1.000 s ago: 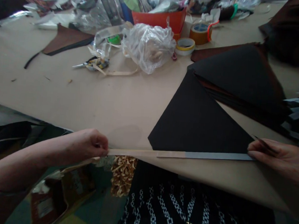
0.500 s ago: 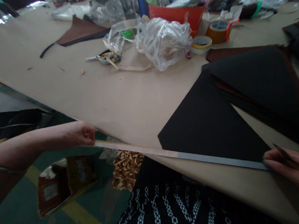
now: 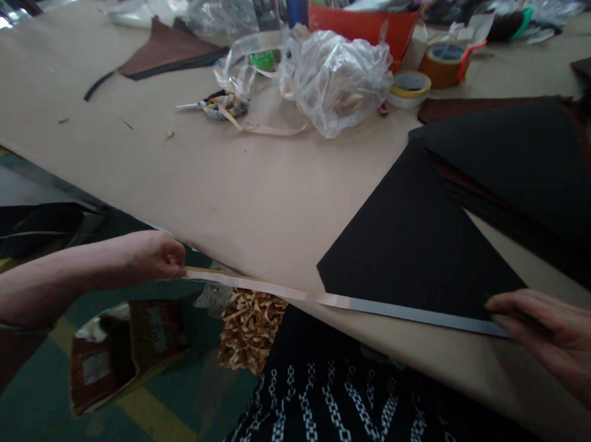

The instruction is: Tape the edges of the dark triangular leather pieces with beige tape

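Observation:
My left hand [image 3: 168,256] is a closed fist beyond the table edge, gripping one end of a thin pale tape strip [image 3: 271,288]. That strip runs taut to the right and meets a grey band [image 3: 420,314] along the near edge of a flat black sheet piece [image 3: 415,235]. At the right corner of this piece, my right hand [image 3: 544,329] is closed, thumb and fingers pinching its edge. The piece lies on the table with its near edge by the table's rim. What the right fingertips cover is hidden.
A stack of black and brown pieces [image 3: 524,161] lies at right. Behind are tape rolls [image 3: 408,91], a crumpled plastic bag [image 3: 339,77], a red bin [image 3: 362,32] and snips [image 3: 217,105]. On the floor below, an open bag [image 3: 157,346] sits beside curled pale strips [image 3: 251,332].
My right hand has moved left along the black sheet piece's near edge. The left hand keeps its grip on the strip, slightly higher in view. The view has shifted a little.

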Tool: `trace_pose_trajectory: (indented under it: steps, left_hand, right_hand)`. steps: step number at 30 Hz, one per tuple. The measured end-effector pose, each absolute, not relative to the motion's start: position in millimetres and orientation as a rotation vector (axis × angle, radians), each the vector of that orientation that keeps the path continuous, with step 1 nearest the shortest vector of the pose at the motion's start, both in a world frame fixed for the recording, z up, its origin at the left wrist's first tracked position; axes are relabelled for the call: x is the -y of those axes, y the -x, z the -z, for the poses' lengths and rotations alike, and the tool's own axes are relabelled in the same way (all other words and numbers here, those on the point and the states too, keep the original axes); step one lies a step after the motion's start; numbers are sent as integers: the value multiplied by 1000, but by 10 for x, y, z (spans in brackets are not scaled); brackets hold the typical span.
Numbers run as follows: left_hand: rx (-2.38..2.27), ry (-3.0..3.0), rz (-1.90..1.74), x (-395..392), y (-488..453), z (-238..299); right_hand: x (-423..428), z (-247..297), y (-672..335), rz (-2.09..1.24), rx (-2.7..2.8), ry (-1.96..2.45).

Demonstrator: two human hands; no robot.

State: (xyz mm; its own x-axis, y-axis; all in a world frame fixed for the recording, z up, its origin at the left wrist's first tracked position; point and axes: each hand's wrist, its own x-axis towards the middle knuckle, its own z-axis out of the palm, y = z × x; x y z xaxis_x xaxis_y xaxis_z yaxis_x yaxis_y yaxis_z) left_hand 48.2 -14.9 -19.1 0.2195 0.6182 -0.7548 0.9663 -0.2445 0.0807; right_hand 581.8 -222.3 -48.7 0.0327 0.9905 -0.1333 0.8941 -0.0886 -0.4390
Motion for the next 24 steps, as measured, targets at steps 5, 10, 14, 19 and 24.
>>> trace_pose_trajectory:
  steps: [5,10,14,19,24]
  left_hand:
    - [-1458,-1943,822,166,-490,172]
    - [-1506,-1977,922,193,-537,119]
    - [-1518,-2099,951,243,-518,101]
    - [-1546,-2216,917,302,-503,112]
    - [-1597,-2151,834,288,-422,143]
  right_hand:
    - [1868,413,-4776,-854,2273,1471]
    - [1738,586,-4529,-695,2534,1371]
    - [1730,548,-4560,-647,2643,1376]
    - [1729,520,-4541,-639,2672,1383]
    - [1736,537,-4553,-661,2677,1391]
